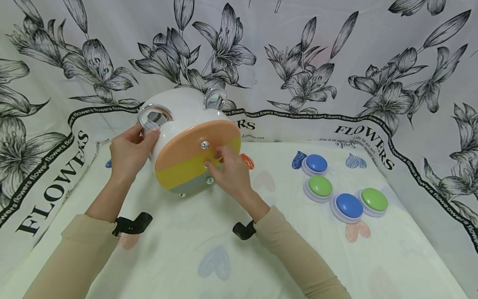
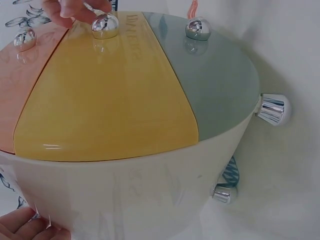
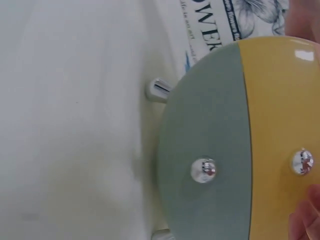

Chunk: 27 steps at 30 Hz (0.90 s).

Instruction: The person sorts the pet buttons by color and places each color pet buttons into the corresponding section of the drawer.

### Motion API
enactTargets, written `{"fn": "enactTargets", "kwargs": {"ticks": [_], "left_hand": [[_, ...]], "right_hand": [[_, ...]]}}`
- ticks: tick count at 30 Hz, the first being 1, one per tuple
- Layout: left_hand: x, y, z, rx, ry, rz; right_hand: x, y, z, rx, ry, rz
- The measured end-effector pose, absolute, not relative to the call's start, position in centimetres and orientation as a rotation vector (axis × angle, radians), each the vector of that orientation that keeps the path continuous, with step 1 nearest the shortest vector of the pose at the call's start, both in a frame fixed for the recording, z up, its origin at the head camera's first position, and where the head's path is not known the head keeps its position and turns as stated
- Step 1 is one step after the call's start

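Observation:
A white round container (image 1: 183, 101), tilted so its lid faces me, has a lid in orange (image 1: 186, 143), yellow (image 2: 110, 95) and green (image 3: 210, 115) sections. Each section carries a small silver knob. My left hand (image 1: 130, 151) grips the container's left side just below a silver handle (image 1: 154, 116); its fingertips (image 2: 35, 227) show against the white wall. In front of the lid is my right hand (image 1: 233, 172), thumb and fingertips right at the yellow section's knob (image 3: 302, 162). That knob shows uncovered in the right wrist view.
Two blue buttons (image 1: 349, 205) and two green buttons (image 1: 320, 185) on pale round bases lie to the right on the heart-patterned tablecloth (image 1: 179, 257). Behind hangs a white flower-print cloth (image 1: 257, 95). Short silver feet (image 2: 274, 109) stick out from the container's underside.

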<state>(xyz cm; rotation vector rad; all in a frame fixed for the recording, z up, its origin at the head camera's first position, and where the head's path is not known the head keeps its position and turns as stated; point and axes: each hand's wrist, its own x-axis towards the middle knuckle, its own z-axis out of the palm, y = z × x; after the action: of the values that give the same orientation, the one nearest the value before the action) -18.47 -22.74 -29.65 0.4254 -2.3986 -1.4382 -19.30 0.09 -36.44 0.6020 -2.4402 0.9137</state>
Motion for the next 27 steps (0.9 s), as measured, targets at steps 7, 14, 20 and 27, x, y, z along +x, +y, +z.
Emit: {"fn": "enactTargets", "kwargs": {"ticks": [7, 14, 20, 27], "left_hand": [[-18.6, -22.8, -29.8, 0.395, -2.381, -1.44], [-18.6, -22.9, -29.8, 0.39, -2.385, -1.448], [-18.6, -22.8, -29.7, 0.41, -2.387, -1.451], [-18.5, -22.7, -29.7, 0.436, -2.395, -1.453]], "right_hand": [[-19.2, -0.3, -37.7, 0.615, -2.5, 0.963], [-19.2, -1.0, -38.4, 0.57, -2.502, 0.979], [-19.0, -1.8, -38.6, 0.504, -2.47, 1.01], [-19.1, -2.5, -38.9, 0.434, -2.447, 0.971]]}}
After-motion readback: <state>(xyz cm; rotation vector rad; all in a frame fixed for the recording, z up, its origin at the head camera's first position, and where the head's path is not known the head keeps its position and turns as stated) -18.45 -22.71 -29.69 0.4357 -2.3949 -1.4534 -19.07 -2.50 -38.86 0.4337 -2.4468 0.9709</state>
